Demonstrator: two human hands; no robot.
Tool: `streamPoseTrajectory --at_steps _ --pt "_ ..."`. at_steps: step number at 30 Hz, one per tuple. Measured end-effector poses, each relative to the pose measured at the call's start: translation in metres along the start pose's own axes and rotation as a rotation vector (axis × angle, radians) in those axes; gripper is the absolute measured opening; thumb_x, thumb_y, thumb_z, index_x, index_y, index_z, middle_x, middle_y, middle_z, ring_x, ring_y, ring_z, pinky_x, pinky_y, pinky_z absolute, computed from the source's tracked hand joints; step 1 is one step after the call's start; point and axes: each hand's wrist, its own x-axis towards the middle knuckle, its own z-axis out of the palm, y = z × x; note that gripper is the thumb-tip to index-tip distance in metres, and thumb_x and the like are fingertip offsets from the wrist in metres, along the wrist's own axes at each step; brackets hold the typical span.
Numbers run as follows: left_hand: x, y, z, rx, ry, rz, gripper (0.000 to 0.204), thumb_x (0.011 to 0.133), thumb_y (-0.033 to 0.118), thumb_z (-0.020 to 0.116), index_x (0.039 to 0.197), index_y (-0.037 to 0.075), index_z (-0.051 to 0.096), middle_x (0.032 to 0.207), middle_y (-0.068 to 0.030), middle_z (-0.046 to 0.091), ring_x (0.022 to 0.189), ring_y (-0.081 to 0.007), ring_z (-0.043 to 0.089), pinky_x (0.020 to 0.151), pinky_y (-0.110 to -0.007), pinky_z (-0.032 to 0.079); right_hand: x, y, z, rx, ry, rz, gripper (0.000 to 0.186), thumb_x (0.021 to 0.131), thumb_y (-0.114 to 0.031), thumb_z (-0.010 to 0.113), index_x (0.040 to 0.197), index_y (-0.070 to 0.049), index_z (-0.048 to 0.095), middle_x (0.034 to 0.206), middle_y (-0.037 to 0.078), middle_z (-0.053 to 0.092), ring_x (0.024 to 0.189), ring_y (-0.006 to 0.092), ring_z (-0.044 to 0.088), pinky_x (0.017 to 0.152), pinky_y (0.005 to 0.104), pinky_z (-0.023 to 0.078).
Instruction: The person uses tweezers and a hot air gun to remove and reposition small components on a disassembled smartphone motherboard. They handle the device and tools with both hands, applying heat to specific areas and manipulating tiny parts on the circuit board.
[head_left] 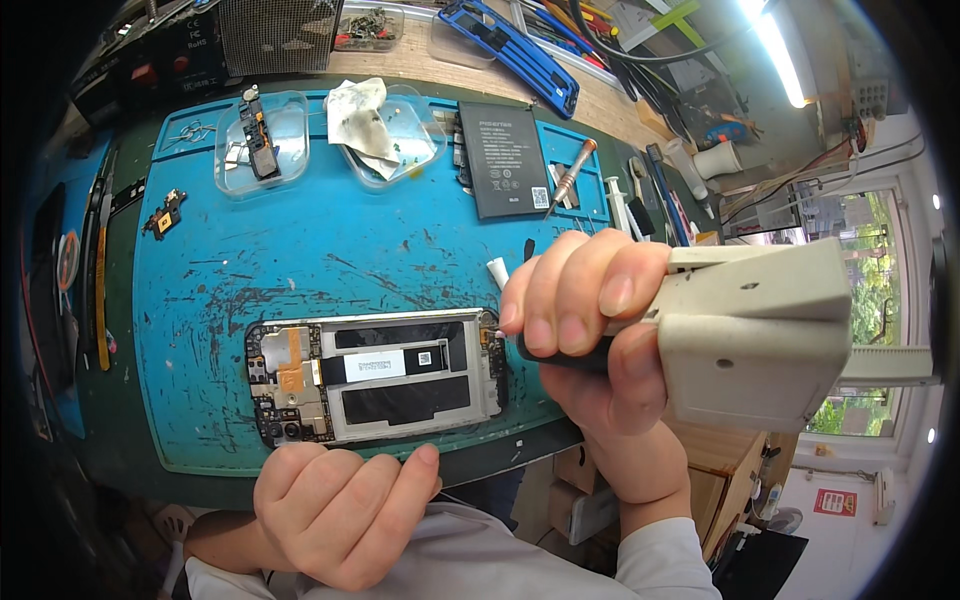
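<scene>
Right hand (590,310) – fingers and thumb wrapped round the narrow end of a boxy, cream-coloured plastic tool (750,340), held up near the right end of the phone. Left hand (345,510) – curled into a loose fist just below the phone's near edge; cannot tell whether I hold anything inside it. Opened silver-framed smartphone body (405,400) lies flat on the scratched blue work mat (400,245); black rectangular battery (505,160) lies beyond, near the mat's far edge.
</scene>
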Motion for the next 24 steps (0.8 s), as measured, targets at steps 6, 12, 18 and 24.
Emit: streamPoseTrajectory --at_steps 6,12,18,24 --pt "-0.002 -0.0007 0.0 -0.016 -0.015 -0.002 0.026 0.081 0.005 0.077 0.106 -0.001 0.078 0.082 -0.0026 0.067 0.066 -0.0179 0.054 0.062 -0.035 0.038 0.0006 -0.0037 0.0023 -0.009 0.002 0.022 0.025 0.109 -0.041 0.063 0.114 -0.018 0.053 0.094 -0.001 0.056 0.086 0.015 0.059 0.085 0.0381 0.053" --pt "-0.0019 -0.0002 -0.0011 -0.017 -0.022 -0.01 0.027 0.081 0.004 0.077 0.108 -0.002 0.077 0.083 -0.0026 0.067 0.067 -0.018 0.055 0.062 -0.035 0.039 -0.0007 -0.0048 0.0028 0.002 0.012 0.029 0.026 0.109 -0.04 0.064 0.113 -0.017 0.053 0.094 -0.001 0.056 0.086 0.0159 0.059 0.083 0.0378 0.054" --pt "-0.0016 -0.0004 -0.0017 -0.019 -0.026 -0.007 0.027 0.081 0.003 0.077 0.108 -0.002 0.077 0.084 -0.003 0.067 0.068 -0.018 0.055 0.062 -0.035 0.039 0.0002 -0.005 0.0026 0.012 0.004 0.034 0.027 0.108 -0.039 0.066 0.111 -0.016 0.053 0.093 0.0 0.056 0.086 0.0168 0.06 0.083 0.0384 0.055" --pt "-0.0022 -0.0006 -0.0017 -0.017 -0.026 -0.007 0.027 0.082 0.003 0.077 0.108 -0.002 0.077 0.084 -0.0029 0.067 0.068 -0.0182 0.055 0.063 -0.035 0.039 0.0 -0.0052 0.0032 0.009 0.008 0.033 0.027 0.108 -0.039 0.067 0.112 -0.016 0.054 0.093 0.0 0.057 0.086 0.017 0.06 0.083 0.0389 0.056"
